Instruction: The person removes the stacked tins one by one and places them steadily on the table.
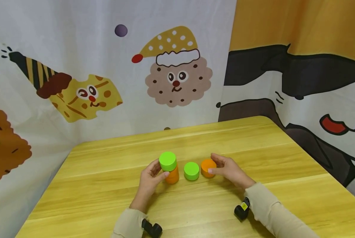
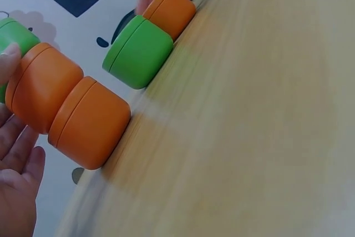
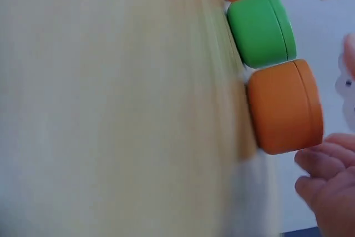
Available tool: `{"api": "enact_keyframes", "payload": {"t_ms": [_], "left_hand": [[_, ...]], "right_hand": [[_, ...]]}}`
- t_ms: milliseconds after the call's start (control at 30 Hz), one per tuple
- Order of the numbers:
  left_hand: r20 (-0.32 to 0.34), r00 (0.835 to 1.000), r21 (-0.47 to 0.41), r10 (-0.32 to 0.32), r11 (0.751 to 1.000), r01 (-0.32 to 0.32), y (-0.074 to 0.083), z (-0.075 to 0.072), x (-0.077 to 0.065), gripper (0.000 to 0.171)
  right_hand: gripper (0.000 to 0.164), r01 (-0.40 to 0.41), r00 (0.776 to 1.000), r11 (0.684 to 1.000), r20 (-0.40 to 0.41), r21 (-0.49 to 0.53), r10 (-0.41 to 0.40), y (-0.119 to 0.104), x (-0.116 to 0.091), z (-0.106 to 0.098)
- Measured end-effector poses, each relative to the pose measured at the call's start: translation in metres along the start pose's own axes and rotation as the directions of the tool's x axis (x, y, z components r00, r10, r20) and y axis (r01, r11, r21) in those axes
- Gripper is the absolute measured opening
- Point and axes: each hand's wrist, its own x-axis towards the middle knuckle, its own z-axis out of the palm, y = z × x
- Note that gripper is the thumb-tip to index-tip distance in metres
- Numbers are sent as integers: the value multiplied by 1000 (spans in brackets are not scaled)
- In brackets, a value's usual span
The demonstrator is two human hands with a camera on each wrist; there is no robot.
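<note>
My left hand is at a stack of small round lidded jars, its thumb in front and its fingers behind. A green jar tops the stack, and I pinch it low down, near the orange jar under it. Two orange jars form the lower part, the bottom one standing on the table. To the right stands a second green jar. Beside it is another orange jar. My right hand reaches around that orange jar with loose fingers; in the right wrist view the thumb stays off its lid.
The jars stand on a yellow wood-grain table. Behind it and to the sides hangs a curtain printed with cartoon figures. Each wrist wears a small black camera.
</note>
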Motion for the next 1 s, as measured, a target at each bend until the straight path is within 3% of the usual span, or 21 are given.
{"api": "enact_keyframes", "payload": {"t_ms": [233, 567, 767, 1000], "left_hand": [[32, 999, -1, -33, 999, 33, -5, -1, -6, 56], [25, 999, 18, -40, 999, 40, -12, 0, -9, 56], [28, 999, 27, -37, 999, 37, -12, -1, -7, 56], [39, 998, 30, -40, 999, 39, -10, -2, -4, 52]], "right_hand": [[72, 101, 994, 990, 39, -100, -98, -24, 5, 12], [71, 169, 979, 981, 135, -94, -156, -58, 25, 41], [72, 229, 955, 972, 203, -45, -215, -76, 33, 58], [71, 258, 949, 966, 194, -28, -248, -85, 39, 71]]}}
